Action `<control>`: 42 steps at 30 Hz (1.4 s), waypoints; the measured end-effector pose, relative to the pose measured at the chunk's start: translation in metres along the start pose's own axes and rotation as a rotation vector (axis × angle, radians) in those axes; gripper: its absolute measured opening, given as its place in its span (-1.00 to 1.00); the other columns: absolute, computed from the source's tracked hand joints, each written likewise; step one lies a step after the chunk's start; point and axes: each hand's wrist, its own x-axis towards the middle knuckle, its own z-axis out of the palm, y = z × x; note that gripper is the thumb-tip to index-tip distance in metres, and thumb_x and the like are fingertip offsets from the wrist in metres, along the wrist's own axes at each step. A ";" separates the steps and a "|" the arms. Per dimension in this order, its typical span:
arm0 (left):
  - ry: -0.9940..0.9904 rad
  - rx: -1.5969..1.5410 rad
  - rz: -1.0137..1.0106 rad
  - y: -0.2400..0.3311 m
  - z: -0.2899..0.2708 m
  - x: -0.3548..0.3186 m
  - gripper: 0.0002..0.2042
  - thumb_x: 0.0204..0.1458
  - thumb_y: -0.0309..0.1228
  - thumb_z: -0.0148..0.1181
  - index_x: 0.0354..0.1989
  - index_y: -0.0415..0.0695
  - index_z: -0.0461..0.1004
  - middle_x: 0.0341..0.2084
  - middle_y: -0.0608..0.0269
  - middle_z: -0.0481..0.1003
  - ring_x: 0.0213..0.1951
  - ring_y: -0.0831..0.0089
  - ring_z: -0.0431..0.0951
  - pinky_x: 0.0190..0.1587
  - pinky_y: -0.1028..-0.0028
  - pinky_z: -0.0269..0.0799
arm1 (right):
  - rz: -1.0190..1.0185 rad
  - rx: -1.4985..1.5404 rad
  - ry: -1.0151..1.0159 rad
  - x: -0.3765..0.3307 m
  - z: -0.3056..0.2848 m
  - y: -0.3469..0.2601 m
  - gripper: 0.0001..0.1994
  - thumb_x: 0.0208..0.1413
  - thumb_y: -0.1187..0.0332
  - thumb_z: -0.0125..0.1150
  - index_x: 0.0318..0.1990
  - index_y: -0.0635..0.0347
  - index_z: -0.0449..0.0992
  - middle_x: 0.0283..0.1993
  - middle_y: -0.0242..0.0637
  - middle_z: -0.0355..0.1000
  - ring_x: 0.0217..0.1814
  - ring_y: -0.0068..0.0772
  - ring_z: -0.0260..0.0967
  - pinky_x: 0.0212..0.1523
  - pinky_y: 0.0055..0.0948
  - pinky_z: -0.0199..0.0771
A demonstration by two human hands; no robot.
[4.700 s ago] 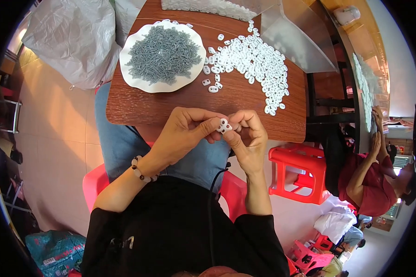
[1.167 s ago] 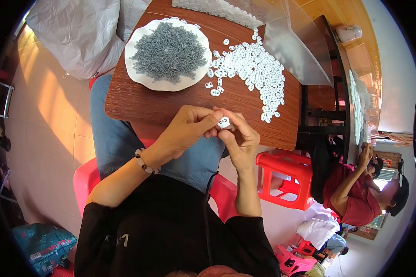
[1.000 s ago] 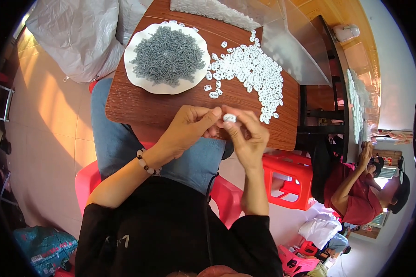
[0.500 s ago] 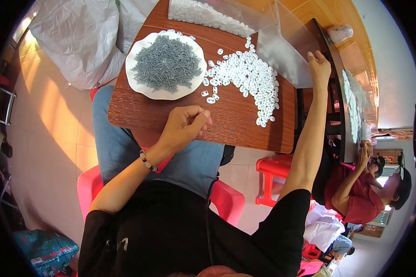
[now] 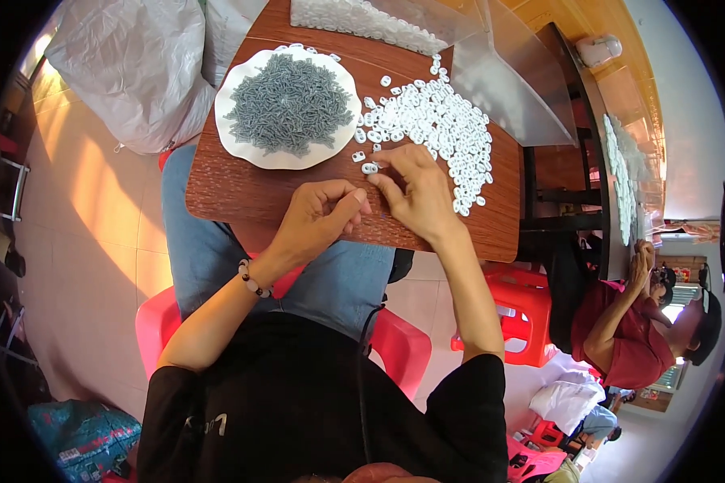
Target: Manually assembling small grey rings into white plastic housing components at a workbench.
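Note:
My left hand (image 5: pixel 322 213) is curled above the table's front edge, thumb pressed to the fingers. Whatever it may hold is hidden. My right hand (image 5: pixel 417 193) reaches over the tabletop with thumb and forefinger apart, their tips close to a small white oval piece with two holes (image 5: pixel 369 168). A heap of the same white pieces (image 5: pixel 431 121) spreads just beyond it. At the left stands a white wavy-edged plate (image 5: pixel 232 145), piled with small grey ribbed pins (image 5: pixel 286 105).
Clear plastic bins (image 5: pixel 524 80) stand along the far side of the wooden table (image 5: pixel 250 197); one holds more white pieces. White sacks (image 5: pixel 133 72) lie at the left. A red stool (image 5: pixel 524 318) is at the right. Another person in dark red (image 5: pixel 620 338) sits at a dark table.
My right hand has come back from beside the clear bin at the far right to the loose white pieces near the plate. The left hand has stayed curled in place.

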 end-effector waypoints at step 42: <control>-0.068 -0.123 -0.021 -0.003 -0.008 0.004 -0.70 0.23 -0.26 0.02 -0.38 -0.25 0.51 -0.57 0.33 0.47 -0.52 0.67 0.39 -0.41 0.67 0.30 | 0.101 0.292 0.154 -0.037 0.011 -0.030 -0.79 -0.02 0.52 0.27 -0.18 0.28 0.59 -0.32 -0.29 0.47 -0.30 -0.46 0.28 -0.23 -0.52 0.31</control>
